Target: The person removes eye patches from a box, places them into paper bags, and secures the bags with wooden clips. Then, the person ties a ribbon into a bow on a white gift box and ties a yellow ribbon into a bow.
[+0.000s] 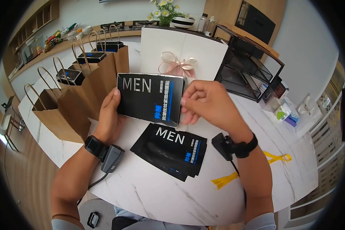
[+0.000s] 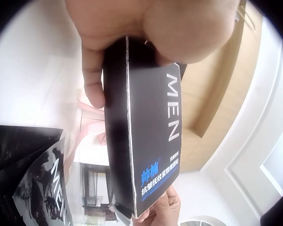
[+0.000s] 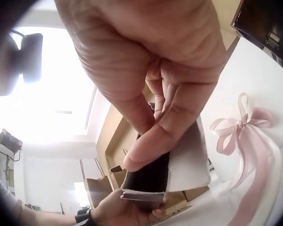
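Observation:
My left hand (image 1: 110,109) grips a black box (image 1: 140,97) with silver "MEN" lettering by its left end, thumb on the front. The box is held up above the table, front face towards me. At its right end is my right hand (image 1: 209,101), thumb and curled fingers pinching at the edge. In the right wrist view that end stands open, with a pale flap (image 3: 188,162) folded out beside the dark opening. Below the box, several flat black sachets (image 1: 168,149), also marked "MEN", lie overlapped on the white marbled table (image 1: 142,201).
Brown paper bags (image 1: 61,115) stand in a row at the left, some with black boxes (image 1: 91,57) at their tops. Behind is a white panel (image 1: 153,50) with a pink-and-cream bow (image 1: 178,65). A dark-framed rack (image 1: 245,73) stands right; yellow ribbon (image 1: 224,180) lies near my right forearm.

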A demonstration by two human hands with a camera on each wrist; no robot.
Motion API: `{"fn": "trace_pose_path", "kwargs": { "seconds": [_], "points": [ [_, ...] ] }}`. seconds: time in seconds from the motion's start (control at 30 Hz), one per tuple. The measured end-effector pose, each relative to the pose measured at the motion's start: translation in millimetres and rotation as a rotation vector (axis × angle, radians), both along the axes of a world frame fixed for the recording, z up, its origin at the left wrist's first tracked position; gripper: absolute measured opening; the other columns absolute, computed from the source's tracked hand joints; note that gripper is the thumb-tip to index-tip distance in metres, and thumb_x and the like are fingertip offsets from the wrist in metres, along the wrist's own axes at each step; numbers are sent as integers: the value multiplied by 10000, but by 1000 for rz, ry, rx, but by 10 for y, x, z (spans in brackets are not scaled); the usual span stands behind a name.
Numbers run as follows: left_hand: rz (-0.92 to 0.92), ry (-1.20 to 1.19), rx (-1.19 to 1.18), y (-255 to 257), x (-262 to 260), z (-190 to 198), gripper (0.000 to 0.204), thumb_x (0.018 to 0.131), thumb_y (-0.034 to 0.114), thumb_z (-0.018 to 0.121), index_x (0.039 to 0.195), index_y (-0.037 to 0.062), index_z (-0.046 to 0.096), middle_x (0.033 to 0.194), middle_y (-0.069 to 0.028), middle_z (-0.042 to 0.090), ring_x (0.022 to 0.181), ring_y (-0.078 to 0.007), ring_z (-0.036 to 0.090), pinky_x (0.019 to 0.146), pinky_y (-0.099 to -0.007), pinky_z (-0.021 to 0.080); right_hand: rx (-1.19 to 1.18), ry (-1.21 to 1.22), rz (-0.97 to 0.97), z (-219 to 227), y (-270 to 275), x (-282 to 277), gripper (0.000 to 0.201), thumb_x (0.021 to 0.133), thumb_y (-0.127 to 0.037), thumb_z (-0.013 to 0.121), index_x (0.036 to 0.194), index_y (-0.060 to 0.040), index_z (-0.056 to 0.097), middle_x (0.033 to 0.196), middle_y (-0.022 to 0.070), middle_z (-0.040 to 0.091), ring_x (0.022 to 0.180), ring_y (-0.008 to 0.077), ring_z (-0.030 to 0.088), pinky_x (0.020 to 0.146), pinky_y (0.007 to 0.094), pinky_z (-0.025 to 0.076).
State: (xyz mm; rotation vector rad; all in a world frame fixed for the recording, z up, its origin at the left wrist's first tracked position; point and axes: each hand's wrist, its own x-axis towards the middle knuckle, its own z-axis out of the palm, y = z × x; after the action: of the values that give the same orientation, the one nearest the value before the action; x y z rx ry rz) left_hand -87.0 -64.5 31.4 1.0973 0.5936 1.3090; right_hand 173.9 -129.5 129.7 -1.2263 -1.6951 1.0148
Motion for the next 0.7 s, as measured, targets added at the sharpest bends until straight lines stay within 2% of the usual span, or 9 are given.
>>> {"fn": "trace_pose_path", "kwargs": {
  "seconds": [0.13,0.2,0.23,0.27,0.37,0.57,0.63,0.67,0.7],
  "points": [
    [55,8,21,79,-79,-114,436,1125,378,373,1332,45,564,1284,-61,647,1146,-171,637,998,-388,533,-85,-301,32,126,-46,167,172,955,-143,696,886,10,659,725,66,703,601,140,708,519,237,522],
    [152,-24,-41,48,-34,-47,418,1131,348,361,1292,27,575,1223,-72,653,1094,-177,651,962,-396,562,36,-864,187,5,-58,211,331,908,-335,762,917,-15,677,760,77,723,657,187,725,599,292,543],
    [146,-21,-40,58,-33,-54,418,1131,348,361,1292,27,575,1223,-72,653,1094,-177,651,962,-396,562,84,-1102,184,-114,-64,198,542,811,-560,781,926,-40,681,834,104,732,774,274,728,698,343,550],
    [154,-9,-37,73,-52,-74,419,1130,352,363,1297,31,575,1226,-67,652,1092,-177,650,961,-396,561,137,-1164,275,-177,-92,187,687,754,-669,762,910,-8,661,889,140,720,879,349,707,748,403,548],
    [180,-2,-47,50,-48,-52,416,1130,356,366,1298,40,577,1230,-59,650,1086,-175,648,958,-394,558,183,-1233,321,-256,-138,46,722,703,-613,825,962,31,623,900,161,701,905,378,699,762,450,540],
    [206,1,-59,76,-53,-79,409,1129,361,365,1284,51,582,1229,-49,647,1088,-169,645,965,-395,550,206,-994,382,-444,42,265,662,694,-370,908,1074,40,553,894,200,685,909,395,691,772,439,532],
    [196,10,-44,94,-86,-96,410,1129,364,363,1282,54,582,1226,-46,648,1099,-170,641,979,-404,543,242,-875,297,-411,104,402,473,769,-253,865,1031,14,575,866,189,672,862,356,684,753,403,519],
    [184,8,-32,95,-95,-102,410,1129,365,359,1280,56,583,1225,-45,648,1108,-171,636,988,-417,536,243,-878,299,-350,125,440,473,769,-253,865,1031,14,575,866,189,672,862,356,684,753,403,519],
    [171,8,-20,96,-100,-103,411,1130,366,356,1277,57,583,1224,-43,649,1117,-173,631,997,-430,529,155,-867,287,-253,135,463,394,793,-204,841,1010,4,585,855,175,667,833,333,667,742,391,509]
  ]
}}
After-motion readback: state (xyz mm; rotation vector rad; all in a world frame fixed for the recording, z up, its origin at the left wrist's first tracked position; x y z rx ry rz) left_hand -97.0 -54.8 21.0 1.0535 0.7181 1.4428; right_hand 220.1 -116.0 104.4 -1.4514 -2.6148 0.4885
